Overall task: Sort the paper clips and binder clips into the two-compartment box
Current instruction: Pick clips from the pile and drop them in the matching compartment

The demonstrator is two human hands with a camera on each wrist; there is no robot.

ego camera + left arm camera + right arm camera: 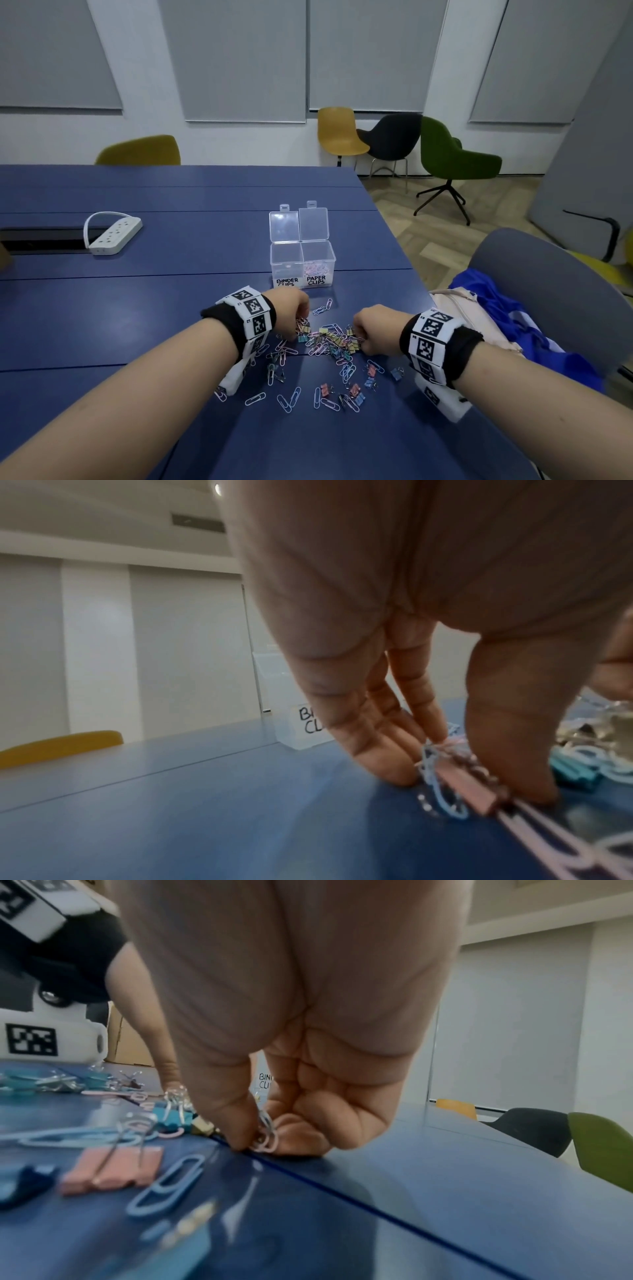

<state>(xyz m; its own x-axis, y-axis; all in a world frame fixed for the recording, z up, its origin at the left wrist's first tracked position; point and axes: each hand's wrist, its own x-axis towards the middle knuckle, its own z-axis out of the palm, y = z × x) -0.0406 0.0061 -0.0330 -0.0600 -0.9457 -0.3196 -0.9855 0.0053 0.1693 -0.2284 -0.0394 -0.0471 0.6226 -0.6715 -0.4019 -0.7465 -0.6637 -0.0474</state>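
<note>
Centrally, toward the right edge of the blue table (pixel 144 308), a loose pile of clips (pixel 329 346) spreads toward the near edge, with bare surface to its left. The left hand (pixel 291 308) pinches a pink binder clip (pixel 462 785) between thumb and fingers; the right hand (pixel 373 329) pinches paper clips (pixel 265 1133). Behind them stands the two-compartment box (pixel 303 263), lids open and tilted back, labels facing the person, its long axis parallel to the near edge.

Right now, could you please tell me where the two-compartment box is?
In the head view, the two-compartment box stands open on the blue table, just beyond the left hand and the clip pile.
</note>
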